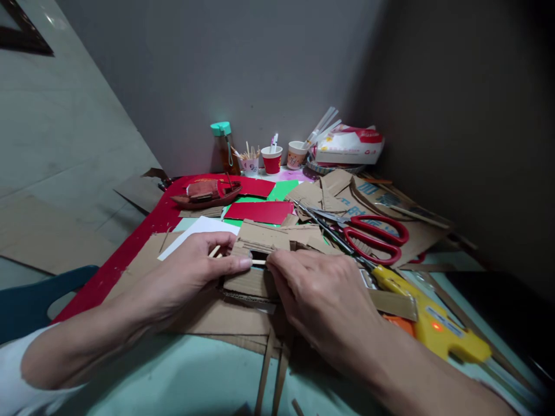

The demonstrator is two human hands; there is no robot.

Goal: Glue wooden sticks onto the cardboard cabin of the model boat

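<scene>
Left hand (191, 271): pinches thin wooden stick (259, 262) against cardboard model (255, 260), table centre; right hand (321, 300): fingertips closed on stick's right end; red-handled scissors (373, 234), yellow glue gun (429, 323) right.

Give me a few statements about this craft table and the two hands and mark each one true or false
1. Both hands pinch a thin wooden stick against a cardboard piece. True: the left hand and right hand meet at it.
2. The scissors have blue handles. False: the handles are red.
3. A yellow glue gun lies beside the right hand. True.
4. The right hand holds the glue gun. False: it lies loose on the table.
5. The bottle at the back has a red cap. False: the cap is teal.
</scene>
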